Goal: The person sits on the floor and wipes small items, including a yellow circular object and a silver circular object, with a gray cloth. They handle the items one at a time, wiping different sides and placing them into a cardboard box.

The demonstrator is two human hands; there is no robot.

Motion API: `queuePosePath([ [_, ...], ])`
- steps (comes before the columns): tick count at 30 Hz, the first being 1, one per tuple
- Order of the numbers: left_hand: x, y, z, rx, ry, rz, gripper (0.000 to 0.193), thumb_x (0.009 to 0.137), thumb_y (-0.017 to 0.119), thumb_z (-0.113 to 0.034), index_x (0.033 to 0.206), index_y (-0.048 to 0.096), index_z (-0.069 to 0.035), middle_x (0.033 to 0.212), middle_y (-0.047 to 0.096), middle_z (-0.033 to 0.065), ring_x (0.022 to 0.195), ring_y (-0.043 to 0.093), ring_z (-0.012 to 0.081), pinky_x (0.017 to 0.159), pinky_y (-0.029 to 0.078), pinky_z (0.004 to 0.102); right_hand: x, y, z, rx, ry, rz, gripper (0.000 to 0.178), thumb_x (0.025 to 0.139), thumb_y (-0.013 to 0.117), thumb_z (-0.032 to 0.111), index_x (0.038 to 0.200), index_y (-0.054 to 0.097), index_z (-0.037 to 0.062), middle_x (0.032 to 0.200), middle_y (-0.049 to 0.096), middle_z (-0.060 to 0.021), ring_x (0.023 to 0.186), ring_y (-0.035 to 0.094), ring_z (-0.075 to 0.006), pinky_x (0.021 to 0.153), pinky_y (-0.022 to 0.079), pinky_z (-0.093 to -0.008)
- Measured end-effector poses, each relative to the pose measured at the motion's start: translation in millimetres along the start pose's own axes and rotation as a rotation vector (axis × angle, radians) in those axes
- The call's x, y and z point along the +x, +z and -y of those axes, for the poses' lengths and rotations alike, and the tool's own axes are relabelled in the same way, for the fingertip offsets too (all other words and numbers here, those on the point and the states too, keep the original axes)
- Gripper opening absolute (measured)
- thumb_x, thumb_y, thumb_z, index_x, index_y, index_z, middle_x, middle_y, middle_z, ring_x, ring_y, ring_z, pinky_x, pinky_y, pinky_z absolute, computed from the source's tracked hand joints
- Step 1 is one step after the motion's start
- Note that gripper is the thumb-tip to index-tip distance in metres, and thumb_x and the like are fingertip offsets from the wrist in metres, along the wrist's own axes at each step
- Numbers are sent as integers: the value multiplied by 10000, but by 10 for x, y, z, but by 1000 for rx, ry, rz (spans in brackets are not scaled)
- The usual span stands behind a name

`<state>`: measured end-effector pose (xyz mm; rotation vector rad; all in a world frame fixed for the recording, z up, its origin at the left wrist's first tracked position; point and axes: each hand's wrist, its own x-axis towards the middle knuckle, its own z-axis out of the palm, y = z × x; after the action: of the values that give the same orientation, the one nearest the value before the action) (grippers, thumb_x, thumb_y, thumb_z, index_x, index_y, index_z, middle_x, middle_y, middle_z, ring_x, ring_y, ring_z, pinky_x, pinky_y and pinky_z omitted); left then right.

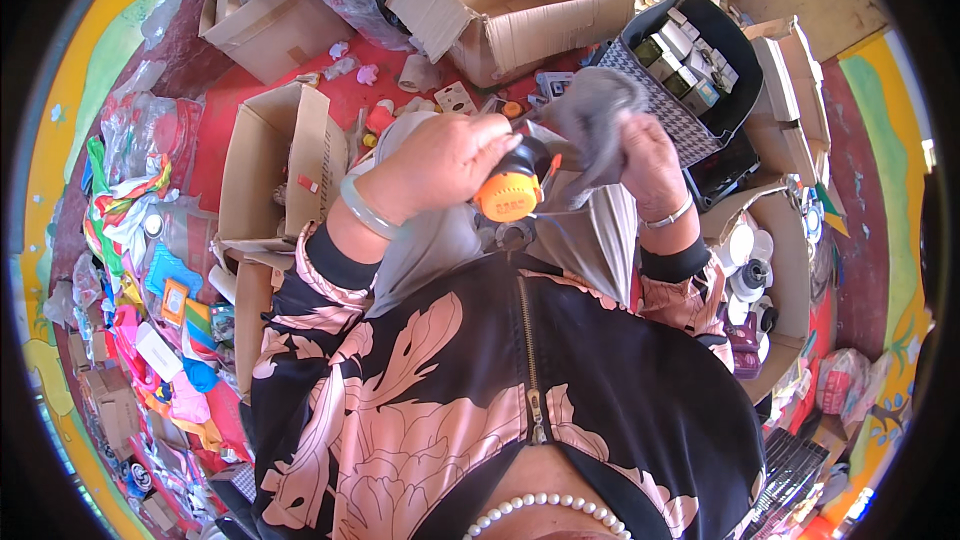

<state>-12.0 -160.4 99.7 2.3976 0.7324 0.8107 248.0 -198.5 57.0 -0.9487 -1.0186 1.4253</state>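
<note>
In front of my lap, my left hand (445, 162) is closed around a small round black object with an orange end (508, 197). Raised lettering covers the orange face, and a thin orange piece sticks out at its side; its exact kind I cannot make out. To its right, my right hand (652, 168) grips a crumpled grey cloth (598, 125), blurred in part by motion. The cloth hangs close beside the black and orange object. Whether they touch, I cannot tell.
Open cardboard boxes stand ahead (545, 20) and at the left (270, 165). A houndstooth-patterned bin (672, 105) holds small boxes at the far right. White and dark items fill a carton (790, 310) by my right arm. Toys and colourful plastic goods (185, 340) are heaped left.
</note>
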Motion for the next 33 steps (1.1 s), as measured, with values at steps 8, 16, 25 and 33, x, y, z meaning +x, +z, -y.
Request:
queuePosePath([
  [8,51,158,31,-184,-46,74,220,911,477,-202,835,524,-1,669,554,184,619,556,329,560,424,387,127,452,11,-411,-77,384,199,859,604,163,941,606,-18,710,589,-24,678,479,-50,603,444,-248],
  [16,-47,282,209,-1140,-403,-151,277,934,493,-251,1046,541,-2,895,557,-14,846,522,61,751,431,222,48,490,-162,-108,-88,-30,196,927,517,159,987,596,-10,828,580,45,732,488,-27,637,429,-184],
  [25,-193,663,135,-1625,-323,-249,276,918,467,-62,1188,470,-6,1182,520,87,1062,532,195,905,438,378,-4,536,-237,161,-124,-183,201,948,472,194,1012,565,28,902,606,10,796,545,-42,687,445,-188],
  [33,-253,785,330,-1237,-324,-355,195,923,487,-92,1073,572,-1,909,597,-3,820,543,81,746,441,231,-100,515,-300,-44,-212,-203,190,946,481,185,1009,581,36,882,583,40,776,508,-36,684,411,-168],
])
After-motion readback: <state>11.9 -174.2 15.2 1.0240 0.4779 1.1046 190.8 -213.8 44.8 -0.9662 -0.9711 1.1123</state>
